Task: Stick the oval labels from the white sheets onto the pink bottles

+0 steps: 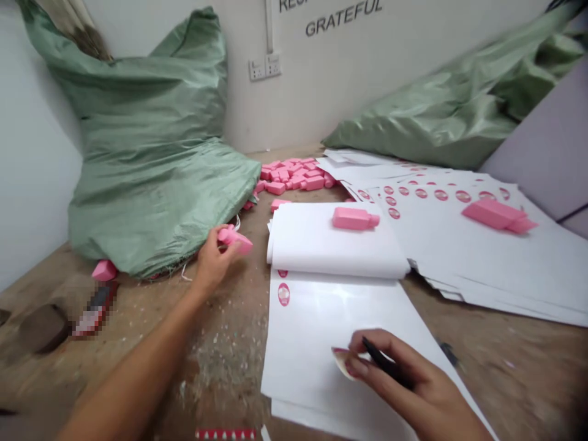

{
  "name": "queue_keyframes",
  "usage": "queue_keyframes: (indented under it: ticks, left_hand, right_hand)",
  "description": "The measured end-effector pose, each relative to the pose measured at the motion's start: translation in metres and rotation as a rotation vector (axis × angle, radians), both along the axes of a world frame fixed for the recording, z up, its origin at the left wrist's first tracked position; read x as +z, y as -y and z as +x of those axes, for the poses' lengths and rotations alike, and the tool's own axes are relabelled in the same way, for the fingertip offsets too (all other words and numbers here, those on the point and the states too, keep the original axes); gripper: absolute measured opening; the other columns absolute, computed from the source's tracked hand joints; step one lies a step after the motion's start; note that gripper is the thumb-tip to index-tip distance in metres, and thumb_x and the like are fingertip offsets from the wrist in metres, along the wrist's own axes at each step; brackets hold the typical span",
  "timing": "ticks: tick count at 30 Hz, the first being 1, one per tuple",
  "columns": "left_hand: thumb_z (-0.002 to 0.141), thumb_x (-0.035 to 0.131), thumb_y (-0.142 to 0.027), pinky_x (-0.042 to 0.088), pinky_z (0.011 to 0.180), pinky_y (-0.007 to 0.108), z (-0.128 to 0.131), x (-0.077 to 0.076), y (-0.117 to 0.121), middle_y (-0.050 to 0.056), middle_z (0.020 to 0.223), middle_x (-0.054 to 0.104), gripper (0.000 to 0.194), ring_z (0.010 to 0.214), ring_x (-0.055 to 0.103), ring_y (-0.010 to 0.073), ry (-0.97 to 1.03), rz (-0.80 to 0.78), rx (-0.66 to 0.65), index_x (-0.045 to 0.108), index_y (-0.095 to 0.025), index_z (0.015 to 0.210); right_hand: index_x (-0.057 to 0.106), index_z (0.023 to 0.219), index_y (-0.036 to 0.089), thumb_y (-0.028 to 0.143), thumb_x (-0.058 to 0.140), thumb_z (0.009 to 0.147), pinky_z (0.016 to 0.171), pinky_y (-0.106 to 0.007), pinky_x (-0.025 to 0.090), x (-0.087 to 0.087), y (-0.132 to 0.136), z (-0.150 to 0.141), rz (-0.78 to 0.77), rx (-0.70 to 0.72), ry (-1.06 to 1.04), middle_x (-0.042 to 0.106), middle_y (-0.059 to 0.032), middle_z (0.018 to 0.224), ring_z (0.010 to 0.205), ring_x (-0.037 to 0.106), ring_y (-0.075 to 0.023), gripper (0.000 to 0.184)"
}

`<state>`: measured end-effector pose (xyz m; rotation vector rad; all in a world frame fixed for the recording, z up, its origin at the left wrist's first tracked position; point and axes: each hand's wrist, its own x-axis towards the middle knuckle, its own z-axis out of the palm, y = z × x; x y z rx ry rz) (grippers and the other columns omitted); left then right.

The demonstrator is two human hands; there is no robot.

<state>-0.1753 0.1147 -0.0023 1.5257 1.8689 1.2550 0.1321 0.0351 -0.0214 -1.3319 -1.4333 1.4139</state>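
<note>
Between the fingers and thumb of my left hand (pixel 215 260) is a small pink bottle (pixel 239 241), held beside the green sack. My right hand (pixel 395 373) pinches a peeled oval sticker (pixel 342 362) by its edge. A dark, thin pen-like tool (pixel 383 361) also lies within the right hand, its tip pointing up past the fingers. Below that hand is a sticker sheet (pixel 316 331) with a couple of pink oval stickers (pixel 283 294) left at its upper left. The sheet's far part is folded over, and another pink bottle (pixel 353 218) lies on the fold.
A full green sack (pixel 160 171) stands at left, with a pile of pink bottles (pixel 294 174) behind it. More sticker sheets (pixel 482 263) spread at right, bearing pink bottles (pixel 498 215). Another green sack (pixel 436 116) lies behind them. A dark round object (pixel 43 329) sits at left.
</note>
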Motion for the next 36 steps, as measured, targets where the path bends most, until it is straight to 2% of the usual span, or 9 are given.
queue_keyframes:
  ticks: [3,5,8,11,15,17,22,30,36]
  left_hand:
    - [0.089,0.052,-0.043,0.057,0.078,0.035,0.041,0.003,0.065,0.005,0.111,0.063,0.042,0.093,0.066,0.0177,0.368,-0.081,0.001,0.041,-0.026,0.126]
    - [0.081,0.067,-0.037,0.056,0.076,0.03,0.073,0.002,0.103,0.001,0.103,0.064,0.042,0.084,0.066,0.0132,0.973,-0.229,-0.024,0.045,-0.026,0.115]
    - [0.073,0.076,-0.031,0.054,0.07,0.024,0.111,-0.004,0.142,0.001,0.095,0.063,0.041,0.078,0.063,0.0108,1.349,-0.38,-0.082,0.048,-0.021,0.1]
    - [0.071,0.078,-0.026,0.05,0.073,0.024,0.127,-0.009,0.159,0.003,0.1,0.065,0.043,0.083,0.063,0.012,1.289,-0.424,-0.236,0.051,-0.019,0.104]
    - [0.073,0.075,-0.02,0.047,0.08,0.028,0.134,-0.014,0.163,0.003,0.107,0.066,0.07,0.091,0.064,0.0158,1.356,-0.49,-0.387,0.04,-0.027,0.133]
    - [0.074,0.073,-0.022,0.047,0.082,0.031,0.14,-0.017,0.164,0.004,0.105,0.067,0.071,0.091,0.065,0.0171,1.462,-0.485,-0.362,0.038,-0.026,0.136]
    - [0.077,0.07,-0.022,0.048,0.08,0.032,0.154,-0.026,0.165,0.008,0.099,0.067,0.043,0.087,0.064,0.0189,1.576,-0.451,-0.271,0.053,-0.017,0.116]
    - [0.082,0.065,-0.018,0.048,0.08,0.03,0.155,-0.019,0.166,0.008,0.107,0.066,0.029,0.088,0.061,0.0164,1.545,-0.446,-0.247,0.06,-0.017,0.11]
    - [0.083,0.067,-0.021,0.045,0.084,0.03,0.159,-0.017,0.167,0.005,0.102,0.064,0.032,0.09,0.059,0.0156,1.457,-0.387,-0.149,0.057,-0.02,0.114]
  right_hand:
    - [0.064,0.074,0.022,0.044,0.079,0.069,0.068,-0.027,0.05,0.009,0.011,-0.009,-0.194,0.08,-0.271,0.064,-0.0003,0.075,0.073,0.062,-0.0188,0.027]
    - [0.061,0.072,0.021,0.04,0.081,0.066,0.062,-0.025,0.047,0.015,0.021,-0.015,-0.325,0.144,-0.454,0.061,0.0011,0.072,0.066,0.058,-0.0151,0.028]
    - [0.059,0.071,0.021,0.037,0.082,0.066,0.057,-0.023,0.043,0.021,0.032,-0.019,-0.401,0.204,-0.585,0.056,0.0027,0.071,0.06,0.051,-0.0115,0.028]
    - [0.06,0.075,0.021,0.036,0.08,0.071,0.058,-0.023,0.045,0.023,0.036,-0.014,-0.377,0.227,-0.557,0.056,0.0031,0.071,0.062,0.052,-0.0122,0.025]
    - [0.061,0.079,0.022,0.036,0.079,0.075,0.059,-0.022,0.045,0.02,0.041,-0.002,-0.278,0.206,-0.485,0.057,0.0034,0.073,0.065,0.054,-0.0125,0.023]
    - [0.061,0.08,0.022,0.037,0.08,0.075,0.059,-0.022,0.045,0.018,0.044,0.003,-0.205,0.167,-0.439,0.056,0.0034,0.073,0.066,0.053,-0.0126,0.024]
    - [0.066,0.103,0.027,0.04,0.081,0.075,0.069,-0.025,0.051,0.015,0.046,0.012,-0.183,0.136,-0.327,0.065,-0.0007,0.09,0.083,0.061,-0.0172,0.035]
    - [0.065,0.078,0.022,0.042,0.079,0.075,0.062,-0.023,0.049,0.014,0.044,0.009,-0.263,0.129,-0.337,0.063,0.0027,0.072,0.066,0.058,-0.0133,0.025]
    - [0.067,0.081,0.022,0.04,0.075,0.078,0.062,-0.024,0.048,0.013,0.042,0.011,-0.094,0.108,-0.231,0.061,0.0016,0.078,0.07,0.057,-0.0146,0.02]
